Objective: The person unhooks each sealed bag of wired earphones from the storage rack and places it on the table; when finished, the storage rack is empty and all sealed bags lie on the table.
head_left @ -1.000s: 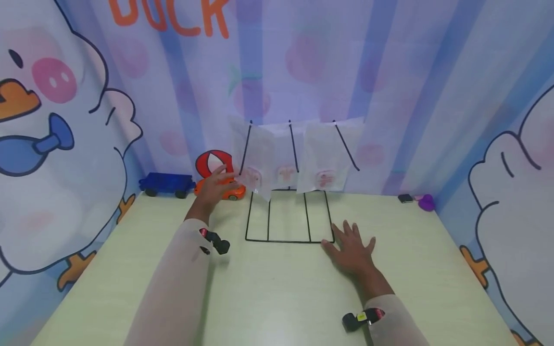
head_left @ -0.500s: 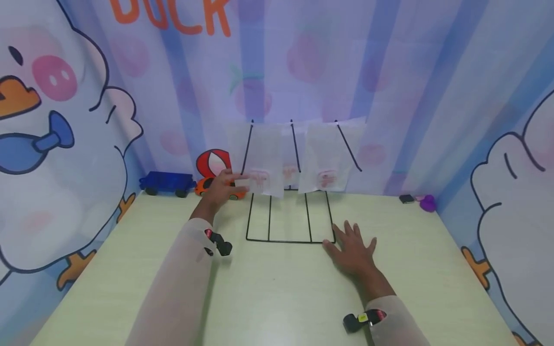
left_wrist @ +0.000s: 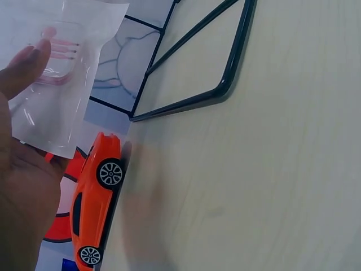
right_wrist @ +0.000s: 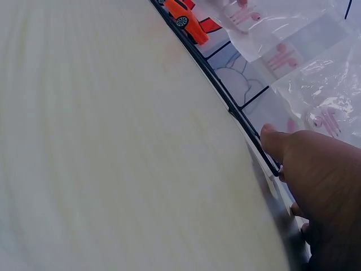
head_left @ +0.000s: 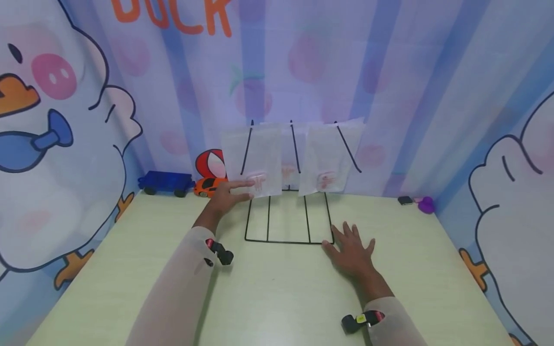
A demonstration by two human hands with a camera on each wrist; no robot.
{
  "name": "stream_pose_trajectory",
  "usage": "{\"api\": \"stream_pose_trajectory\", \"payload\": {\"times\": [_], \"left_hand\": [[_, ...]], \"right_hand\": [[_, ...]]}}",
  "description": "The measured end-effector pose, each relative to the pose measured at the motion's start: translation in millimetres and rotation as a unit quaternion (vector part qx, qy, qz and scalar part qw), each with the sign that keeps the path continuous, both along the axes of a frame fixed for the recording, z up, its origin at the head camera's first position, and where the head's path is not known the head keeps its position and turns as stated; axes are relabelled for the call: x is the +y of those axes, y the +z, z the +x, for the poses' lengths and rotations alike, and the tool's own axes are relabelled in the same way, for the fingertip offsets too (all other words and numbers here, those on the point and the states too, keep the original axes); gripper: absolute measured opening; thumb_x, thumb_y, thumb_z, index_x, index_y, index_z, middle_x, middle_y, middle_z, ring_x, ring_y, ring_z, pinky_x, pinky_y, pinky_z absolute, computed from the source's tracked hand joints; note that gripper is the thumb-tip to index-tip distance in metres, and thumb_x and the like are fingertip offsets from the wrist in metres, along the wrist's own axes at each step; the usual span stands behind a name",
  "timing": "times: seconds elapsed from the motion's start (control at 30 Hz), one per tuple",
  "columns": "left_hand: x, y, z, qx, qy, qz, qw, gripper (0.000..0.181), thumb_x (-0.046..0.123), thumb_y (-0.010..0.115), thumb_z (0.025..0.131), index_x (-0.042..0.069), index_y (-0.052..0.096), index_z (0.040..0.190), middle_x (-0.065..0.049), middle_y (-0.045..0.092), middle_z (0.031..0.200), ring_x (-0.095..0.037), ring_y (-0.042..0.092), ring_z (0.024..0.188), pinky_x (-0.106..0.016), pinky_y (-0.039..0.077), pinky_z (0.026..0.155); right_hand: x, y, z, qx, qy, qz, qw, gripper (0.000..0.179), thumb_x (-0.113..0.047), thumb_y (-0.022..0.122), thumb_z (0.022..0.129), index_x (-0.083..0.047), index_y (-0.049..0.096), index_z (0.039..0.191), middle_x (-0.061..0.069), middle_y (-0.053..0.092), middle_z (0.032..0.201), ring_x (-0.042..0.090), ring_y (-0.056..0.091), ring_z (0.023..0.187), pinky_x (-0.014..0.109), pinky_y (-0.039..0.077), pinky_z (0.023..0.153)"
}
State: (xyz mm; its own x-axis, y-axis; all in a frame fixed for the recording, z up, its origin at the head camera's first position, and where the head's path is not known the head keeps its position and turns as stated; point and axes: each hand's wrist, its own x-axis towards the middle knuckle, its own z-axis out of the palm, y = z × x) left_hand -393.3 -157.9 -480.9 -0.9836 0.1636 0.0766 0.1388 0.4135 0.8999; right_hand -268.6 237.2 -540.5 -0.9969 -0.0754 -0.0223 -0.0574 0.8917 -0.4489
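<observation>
A black wire rack (head_left: 289, 242) stands at the back of the table, its hooks carrying several translucent white bags. Each bag shows a small clear case with pink shapes, kind unclear. My left hand (head_left: 220, 199) holds the lower part of the left bag (head_left: 261, 149); in the left wrist view the thumb (left_wrist: 31, 65) lies over its front and other fingers go behind it. The right bag (head_left: 324, 154) hangs untouched, and a middle bag (head_left: 288, 163) is partly hidden. My right hand (head_left: 352, 252) rests spread at the rack base's front right corner, thumb and fingers straight.
Left of the rack sit an orange toy car (head_left: 205, 186) and a blue toy wagon (head_left: 166, 182), with a red-and-white round thing (head_left: 210, 163) behind. A small black object (head_left: 405, 200) and a purple one (head_left: 426, 205) lie at the back right. Printed cloth walls enclose the table (head_left: 277, 293).
My left hand has moved right and down onto the left bag, which has turned to face forward and hangs flatter. The right hand has stayed at the rack corner.
</observation>
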Motion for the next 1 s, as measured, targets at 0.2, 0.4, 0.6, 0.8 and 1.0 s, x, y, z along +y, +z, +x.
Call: {"api": "stream_pose_trajectory", "payload": {"times": [0.2,0.4,0.6,0.8,1.0], "left_hand": [[-3.4,-3.3,9.1,0.029,0.011,0.011,0.9995,0.044,0.025,0.082,0.096,0.028,0.076,0.14,-0.007,0.059,0.161,-0.036,0.05,0.151,-0.07,0.038,0.125],[-4.5,-6.7,20.6,0.039,0.048,0.027,0.9977,0.04,0.03,0.083,0.096,0.031,0.079,0.135,-0.004,0.064,0.158,-0.034,0.052,0.151,-0.068,0.044,0.122],[-5.3,-2.9,33.5,0.033,0.062,0.05,0.9963,0.04,0.029,0.083,0.096,0.03,0.079,0.135,-0.003,0.068,0.152,-0.033,0.059,0.143,-0.065,0.05,0.117],[-7.6,3.0,49.2,0.033,0.041,0.059,0.9969,0.042,0.028,0.084,0.096,0.026,0.078,0.138,-0.006,0.067,0.152,-0.036,0.06,0.141,-0.067,0.051,0.116],[-9.5,3.9,63.7,0.028,0.036,0.037,0.9983,0.04,0.028,0.08,0.099,0.024,0.078,0.138,-0.007,0.065,0.155,-0.036,0.055,0.146,-0.064,0.054,0.114]], "right_hand": [[2,-2.7,-1.9,-0.005,-0.002,0.006,1.0,0.074,-0.06,0.046,0.112,-0.018,0.035,0.172,0.02,0.015,0.183,0.049,0.002,0.17,0.089,-0.011,0.122],[2,-3.5,-3.2,0.001,-0.001,0.007,1.0,0.07,-0.054,0.049,0.112,-0.018,0.037,0.171,0.022,0.017,0.182,0.05,0.005,0.17,0.09,-0.009,0.122],[1,-3.7,-1.6,-0.005,-0.004,0.001,1.0,0.071,-0.054,0.049,0.112,-0.018,0.038,0.171,0.021,0.016,0.183,0.05,0.004,0.17,0.089,-0.01,0.122],[0,-3.7,-1.1,-0.004,-0.008,0.002,1.0,0.07,-0.053,0.05,0.112,-0.018,0.037,0.171,0.021,0.016,0.183,0.05,0.004,0.17,0.089,-0.01,0.122],[0,-2.0,-1.3,-0.004,-0.008,0.001,1.0,0.069,-0.053,0.05,0.112,-0.018,0.037,0.171,0.021,0.016,0.183,0.05,0.004,0.17,0.088,-0.01,0.122]]}}
